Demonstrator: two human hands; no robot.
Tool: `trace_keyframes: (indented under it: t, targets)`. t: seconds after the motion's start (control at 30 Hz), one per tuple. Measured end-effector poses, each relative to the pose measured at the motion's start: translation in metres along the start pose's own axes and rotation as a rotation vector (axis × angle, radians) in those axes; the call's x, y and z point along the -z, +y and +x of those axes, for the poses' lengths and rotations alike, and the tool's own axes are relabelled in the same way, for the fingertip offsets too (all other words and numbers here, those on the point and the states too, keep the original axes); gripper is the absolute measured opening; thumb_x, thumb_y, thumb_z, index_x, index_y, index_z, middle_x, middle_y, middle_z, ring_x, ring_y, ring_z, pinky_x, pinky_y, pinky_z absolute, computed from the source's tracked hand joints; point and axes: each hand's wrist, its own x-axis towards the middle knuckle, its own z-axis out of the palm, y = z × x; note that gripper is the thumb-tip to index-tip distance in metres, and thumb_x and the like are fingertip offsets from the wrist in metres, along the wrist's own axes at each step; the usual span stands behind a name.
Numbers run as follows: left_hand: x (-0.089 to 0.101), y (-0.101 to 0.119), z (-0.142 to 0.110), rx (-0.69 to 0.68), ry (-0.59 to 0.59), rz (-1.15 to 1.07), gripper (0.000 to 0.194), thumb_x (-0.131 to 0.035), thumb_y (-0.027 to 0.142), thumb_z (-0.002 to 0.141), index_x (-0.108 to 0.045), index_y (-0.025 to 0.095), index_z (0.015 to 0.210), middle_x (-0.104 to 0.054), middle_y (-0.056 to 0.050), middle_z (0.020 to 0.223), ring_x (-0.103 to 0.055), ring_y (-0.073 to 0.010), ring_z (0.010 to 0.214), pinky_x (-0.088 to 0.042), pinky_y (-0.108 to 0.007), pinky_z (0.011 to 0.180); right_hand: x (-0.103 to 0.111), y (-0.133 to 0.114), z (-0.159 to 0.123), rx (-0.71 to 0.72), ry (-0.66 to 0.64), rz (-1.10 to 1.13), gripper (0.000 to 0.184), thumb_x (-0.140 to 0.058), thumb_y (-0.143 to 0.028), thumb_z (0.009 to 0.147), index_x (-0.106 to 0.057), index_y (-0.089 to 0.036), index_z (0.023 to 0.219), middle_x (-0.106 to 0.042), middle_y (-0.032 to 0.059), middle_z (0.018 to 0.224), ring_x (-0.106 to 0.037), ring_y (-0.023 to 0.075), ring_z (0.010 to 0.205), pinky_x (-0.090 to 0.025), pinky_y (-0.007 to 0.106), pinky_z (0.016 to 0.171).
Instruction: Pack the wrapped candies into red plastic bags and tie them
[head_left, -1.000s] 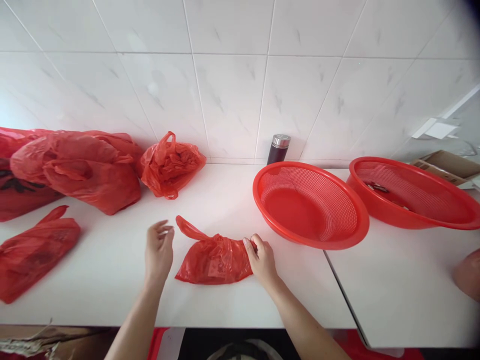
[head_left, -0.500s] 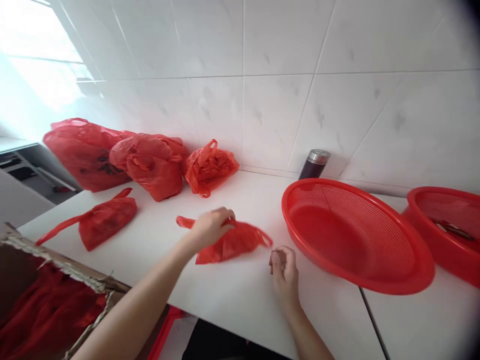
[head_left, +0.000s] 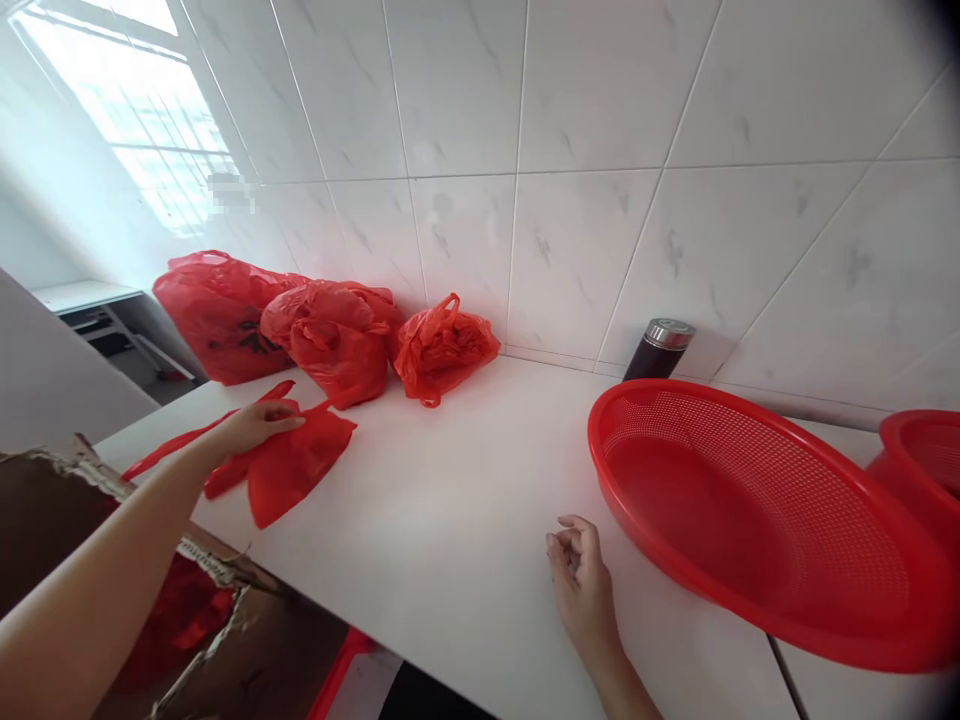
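My left hand point(head_left: 262, 425) is closed on the top of a small red plastic bag point(head_left: 300, 465) at the left of the white table. The bag hangs at a tilt over a second small red bag point(head_left: 225, 480), which it partly covers. A strap of red plastic point(head_left: 161, 455) trails toward the cardboard box. My right hand point(head_left: 581, 575) rests over the table left of the red basket, its fingers loosely curled and apart, with nothing visible in them.
Large stuffed red bags point(head_left: 330, 340) and a smaller crumpled one point(head_left: 450, 350) stand along the tiled wall. A red perforated basket point(head_left: 697, 490) sits at right, with another basket point(head_left: 915, 460) beyond. A dark flask point(head_left: 660, 350) stands behind. A torn cardboard box point(head_left: 217, 565) holds red material.
My left hand has carried the small red bag leftward from the table's middle to above the other small bag. My right hand stays beside the basket. The view has shifted somewhat.
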Motion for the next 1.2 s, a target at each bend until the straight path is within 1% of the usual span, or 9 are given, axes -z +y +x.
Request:
trace_keyframes:
  t: [0.13,0.3,0.37,0.5,0.6,0.73,0.83,1.0,1.2]
  targets:
    - [0.015,-0.039,0.015,0.086,-0.112,0.309,0.024,-0.067,0.036,0.083,-0.067,0.013,0.093,-0.068,-0.001,0.082,-0.063,-0.0158,0.072,-0.052,-0.034,0.072,-0.001,0.001,0.000,-0.017,0.006,-0.006,0.030,-0.046,-0.049,0.091,-0.046,-0.024,0.108,-0.059,0.0011,0.077,-0.056,0.0178,0.069,-0.047,0.028,0.063]
    - [0.015,-0.048,0.022,0.086,0.076,0.550,0.032,-0.053,0.038,0.087,-0.066,0.016,0.107,-0.065,-0.015,0.112,-0.059,-0.0348,0.104,-0.047,-0.052,0.083,-0.001,-0.002,0.001,-0.026,0.007,-0.019,0.031,-0.046,-0.050,0.090,-0.047,-0.023,0.106,-0.058,0.0004,0.075,-0.054,0.0167,0.067,-0.046,0.026,0.061]
    - [0.000,-0.034,0.017,-0.020,0.165,0.574,0.035,-0.045,0.036,0.089,-0.064,0.018,0.113,-0.058,-0.018,0.126,-0.049,-0.0411,0.118,-0.040,-0.059,0.090,-0.002,-0.002,0.001,-0.023,-0.001,-0.019,0.030,-0.046,-0.050,0.090,-0.047,-0.023,0.105,-0.057,0.0004,0.075,-0.054,0.0168,0.067,-0.046,0.026,0.060]
    - [-0.054,0.024,0.003,-0.369,0.131,0.505,0.030,-0.043,0.034,0.093,-0.064,0.021,0.111,-0.061,-0.008,0.122,-0.052,-0.0256,0.115,-0.040,-0.043,0.098,-0.004,0.000,0.002,-0.020,-0.013,-0.014,0.028,-0.045,-0.048,0.091,-0.047,-0.024,0.104,-0.055,-0.0003,0.075,-0.052,0.0161,0.064,-0.045,0.026,0.059]
    - [-0.102,0.079,0.000,-0.558,0.046,0.429,0.026,-0.051,0.035,0.092,-0.063,0.019,0.110,-0.061,-0.007,0.118,-0.055,-0.0225,0.110,-0.045,-0.043,0.093,-0.004,0.001,0.002,-0.026,-0.012,-0.004,0.026,-0.044,-0.046,0.091,-0.048,-0.024,0.103,-0.055,0.0002,0.077,-0.051,0.0157,0.064,-0.044,0.026,0.058]
    - [-0.154,0.140,0.016,-0.603,-0.015,0.361,0.030,-0.056,0.034,0.091,-0.060,0.019,0.116,-0.058,-0.010,0.125,-0.057,-0.0234,0.109,-0.050,-0.044,0.089,-0.004,0.001,0.002,-0.023,0.000,-0.012,0.022,-0.045,-0.044,0.091,-0.049,-0.024,0.100,-0.055,0.0001,0.076,-0.050,0.0154,0.062,-0.043,0.025,0.056]
    - [-0.180,0.159,0.034,-0.510,-0.056,0.341,0.035,-0.057,0.034,0.090,-0.057,0.018,0.121,-0.056,-0.010,0.127,-0.059,-0.0240,0.108,-0.051,-0.046,0.089,-0.004,0.002,0.003,0.007,0.006,-0.031,0.021,-0.045,-0.042,0.091,-0.050,-0.024,0.099,-0.052,-0.0008,0.074,-0.050,0.0157,0.062,-0.044,0.026,0.059]
    - [-0.197,0.159,0.048,-0.403,-0.163,0.285,0.033,-0.060,0.033,0.089,-0.058,0.018,0.118,-0.061,-0.009,0.118,-0.062,-0.0216,0.100,-0.054,-0.041,0.083,-0.005,0.005,0.006,0.011,-0.002,-0.042,0.020,-0.042,-0.042,0.092,-0.050,-0.024,0.098,-0.049,-0.0015,0.072,-0.049,0.0160,0.062,-0.042,0.025,0.057]
    - [-0.160,0.178,0.059,-0.473,-0.056,0.069,0.034,-0.056,0.036,0.091,-0.058,0.018,0.119,-0.060,-0.009,0.121,-0.061,-0.0227,0.104,-0.051,-0.045,0.088,-0.007,0.009,0.006,-0.018,-0.052,-0.069,0.021,-0.042,-0.043,0.092,-0.051,-0.025,0.098,-0.051,-0.0010,0.073,-0.050,0.0167,0.063,-0.043,0.027,0.060]
